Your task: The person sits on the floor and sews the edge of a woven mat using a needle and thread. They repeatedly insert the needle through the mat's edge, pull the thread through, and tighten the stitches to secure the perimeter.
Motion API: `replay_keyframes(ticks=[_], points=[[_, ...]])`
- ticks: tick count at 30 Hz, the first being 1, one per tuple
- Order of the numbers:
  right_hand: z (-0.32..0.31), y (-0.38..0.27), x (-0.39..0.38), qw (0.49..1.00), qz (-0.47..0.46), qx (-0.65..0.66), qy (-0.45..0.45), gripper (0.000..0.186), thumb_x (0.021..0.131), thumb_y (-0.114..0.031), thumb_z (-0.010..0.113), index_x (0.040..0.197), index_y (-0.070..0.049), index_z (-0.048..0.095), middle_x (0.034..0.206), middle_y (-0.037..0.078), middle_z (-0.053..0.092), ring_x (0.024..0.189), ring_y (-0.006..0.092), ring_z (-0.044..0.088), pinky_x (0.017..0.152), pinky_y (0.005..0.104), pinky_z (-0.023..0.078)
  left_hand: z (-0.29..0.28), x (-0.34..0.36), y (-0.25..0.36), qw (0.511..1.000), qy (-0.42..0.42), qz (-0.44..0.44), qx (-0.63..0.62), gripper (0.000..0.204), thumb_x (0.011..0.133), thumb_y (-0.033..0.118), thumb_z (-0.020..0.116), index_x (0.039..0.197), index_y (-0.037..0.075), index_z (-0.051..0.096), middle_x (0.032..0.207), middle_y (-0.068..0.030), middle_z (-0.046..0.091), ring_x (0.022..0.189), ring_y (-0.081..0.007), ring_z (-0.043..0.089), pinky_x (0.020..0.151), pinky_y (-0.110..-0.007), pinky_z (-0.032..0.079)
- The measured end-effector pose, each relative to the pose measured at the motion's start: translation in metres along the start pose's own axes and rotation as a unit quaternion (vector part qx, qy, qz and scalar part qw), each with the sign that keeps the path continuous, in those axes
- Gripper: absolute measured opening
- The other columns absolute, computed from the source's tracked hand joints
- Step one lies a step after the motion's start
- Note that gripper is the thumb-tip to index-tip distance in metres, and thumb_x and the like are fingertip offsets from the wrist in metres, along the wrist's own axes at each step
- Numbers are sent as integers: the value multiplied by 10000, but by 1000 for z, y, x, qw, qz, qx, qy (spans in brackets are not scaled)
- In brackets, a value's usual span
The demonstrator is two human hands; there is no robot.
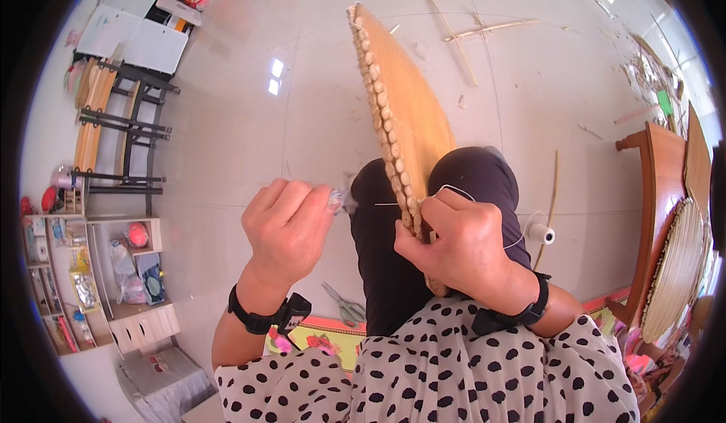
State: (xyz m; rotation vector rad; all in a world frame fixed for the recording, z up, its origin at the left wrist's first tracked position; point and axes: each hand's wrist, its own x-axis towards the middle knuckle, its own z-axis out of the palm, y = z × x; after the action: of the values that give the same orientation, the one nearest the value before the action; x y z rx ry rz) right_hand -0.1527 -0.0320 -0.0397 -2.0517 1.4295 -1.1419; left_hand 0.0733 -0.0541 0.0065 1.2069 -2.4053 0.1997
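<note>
A tan board (401, 90) with a bumpy edge of bundled stalks stands upright between my dark-trousered knees. My right hand (450, 241) grips its near end, thumb across the edge. A thin needle-like piece (384, 204) sticks out leftward from that edge, and white thread (522, 238) loops on the board's right side toward a white spool (541, 232). My left hand (283, 230), fingers closed, holds a small crumpled silvery thing (337, 201) left of the board, apart from it.
Green-handled scissors (349, 309) lie by my left leg near a patterned mat (318, 325). Thin sticks (491, 28) lie on the tiled floor (227, 83). Left are shelves (121, 309) and black folded frames (136, 136); right, wooden furniture (650, 196) with another stalk board (669, 272).
</note>
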Motion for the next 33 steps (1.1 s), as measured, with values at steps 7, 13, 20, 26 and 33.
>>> replay_keyframes(ticks=[7,13,20,26,33], points=[[3,1,-1,1000,-14,7,19,303,684,-148,800,601,-42,529,573,70,496,459,256,515,422,352,423,2,22,34,988,-53,-22,-142,360,729,-15,724,1082,8,657,873,-79,551,761,-278,564,630,-367,478],[2,0,-2,999,-19,13,28,296,668,-104,793,594,-35,515,564,74,483,447,242,492,422,339,407,8,26,31,982,-132,9,-135,227,696,23,713,915,23,652,820,-46,522,760,-246,545,666,-364,445],[3,-1,-10,997,-45,47,47,317,635,-89,813,575,-43,505,550,62,464,418,224,456,390,331,376,5,18,36,985,-1,164,46,158,596,81,711,705,81,597,700,1,395,639,-186,423,664,-363,367],[-3,-1,-10,998,-33,47,40,330,636,-89,822,572,-47,501,541,54,453,417,213,442,386,314,369,-4,7,17,997,-16,70,39,153,652,64,728,760,89,623,729,-8,426,669,-199,461,709,-392,382],[-3,-2,-8,998,-40,48,17,323,652,-85,818,580,-39,507,552,59,472,425,208,460,400,315,381,-21,-1,17,993,-93,-75,-9,315,713,-36,669,1015,57,669,885,-79,525,823,-277,550,758,-391,419]])
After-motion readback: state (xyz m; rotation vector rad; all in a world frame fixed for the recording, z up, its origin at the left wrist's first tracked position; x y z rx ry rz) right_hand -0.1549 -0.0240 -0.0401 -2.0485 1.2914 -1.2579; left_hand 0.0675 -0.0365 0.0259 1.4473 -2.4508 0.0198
